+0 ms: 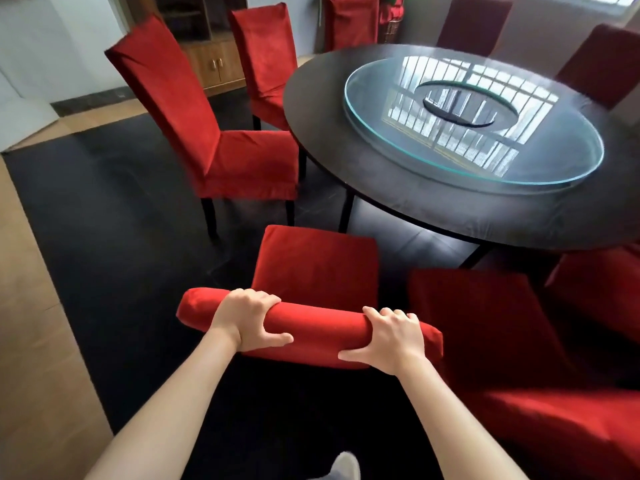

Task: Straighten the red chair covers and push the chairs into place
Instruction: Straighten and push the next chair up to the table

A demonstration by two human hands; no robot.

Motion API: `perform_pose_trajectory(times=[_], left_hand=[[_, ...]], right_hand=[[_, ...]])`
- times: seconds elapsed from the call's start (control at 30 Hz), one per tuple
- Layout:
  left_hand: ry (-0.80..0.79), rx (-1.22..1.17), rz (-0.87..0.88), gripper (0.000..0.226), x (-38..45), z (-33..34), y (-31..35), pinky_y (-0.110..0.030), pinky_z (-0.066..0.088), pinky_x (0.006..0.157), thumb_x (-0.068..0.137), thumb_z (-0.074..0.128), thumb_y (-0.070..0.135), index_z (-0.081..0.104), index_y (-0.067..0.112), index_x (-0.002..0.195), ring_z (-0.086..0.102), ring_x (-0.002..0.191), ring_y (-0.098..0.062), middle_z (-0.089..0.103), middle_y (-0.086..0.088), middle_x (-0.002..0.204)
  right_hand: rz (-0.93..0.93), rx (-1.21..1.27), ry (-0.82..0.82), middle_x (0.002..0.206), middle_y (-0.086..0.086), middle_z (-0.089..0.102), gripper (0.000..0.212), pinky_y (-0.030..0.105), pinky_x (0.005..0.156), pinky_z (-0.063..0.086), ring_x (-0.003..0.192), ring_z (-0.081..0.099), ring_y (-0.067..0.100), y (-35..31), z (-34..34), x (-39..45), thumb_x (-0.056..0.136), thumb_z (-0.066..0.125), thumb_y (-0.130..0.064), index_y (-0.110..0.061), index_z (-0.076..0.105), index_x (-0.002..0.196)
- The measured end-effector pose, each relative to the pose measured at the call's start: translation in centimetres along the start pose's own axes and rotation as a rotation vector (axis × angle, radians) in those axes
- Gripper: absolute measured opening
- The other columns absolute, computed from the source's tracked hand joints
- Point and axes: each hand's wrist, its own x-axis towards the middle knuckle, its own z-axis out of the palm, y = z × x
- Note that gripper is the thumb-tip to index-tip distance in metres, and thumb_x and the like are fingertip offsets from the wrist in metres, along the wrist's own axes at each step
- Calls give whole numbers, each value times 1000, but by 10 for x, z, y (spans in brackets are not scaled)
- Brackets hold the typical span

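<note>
Directly below me stands a chair in a red cover (317, 265), its seat pointing toward the round dark table (433, 202). My left hand (247, 318) grips the top of its backrest near the left end. My right hand (391, 336) grips the same top edge near the right end, fingers over the front and thumb behind. The seat's front edge lies a little short of the table's rim.
A second red-covered chair (519, 358) sits close on the right, and a third (207, 126) stands angled at the left of the table. Several more ring the far side. A glass turntable (381, 109) lies on the table. A wooden cabinet (214, 64) is behind.
</note>
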Motion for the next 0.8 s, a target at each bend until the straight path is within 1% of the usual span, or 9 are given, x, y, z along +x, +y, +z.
perform_pose_trajectory(times=[0.13,0.23,0.47,0.6,0.8], left_hand=[[5,9,14,91,21,-1,-21,-33,50,83,59,36,87,69,22,113,67,88,-19,72,4,101],[14,28,35,90,39,-2,-36,-33,50,80,59,36,87,70,21,111,67,85,-20,72,4,98],[-30,23,68,97,86,-9,-85,-32,45,88,55,29,87,64,24,120,64,96,-20,69,4,108],[-42,26,109,98,109,-13,-112,-32,44,90,55,28,87,63,23,122,63,99,-19,69,4,111],[-57,22,167,98,129,-16,-144,-31,44,91,57,29,87,63,23,123,63,99,-17,69,6,112]], right_hand=[[23,23,1,116,-3,63,121,40,92,39,104,58,21,-8,-1,23,38,21,-102,-32,48,134],[37,25,15,116,-4,63,122,39,91,39,105,58,21,-13,-3,41,39,21,-103,-32,47,135],[92,37,61,111,-3,66,123,38,90,41,99,61,20,-38,-9,85,41,19,-103,-29,50,134],[121,32,70,110,-3,66,122,37,89,41,98,61,21,-56,-15,107,41,16,-102,-28,51,132],[170,21,60,109,-4,66,119,36,89,40,98,61,20,-80,-22,126,42,16,-100,-28,51,130]])
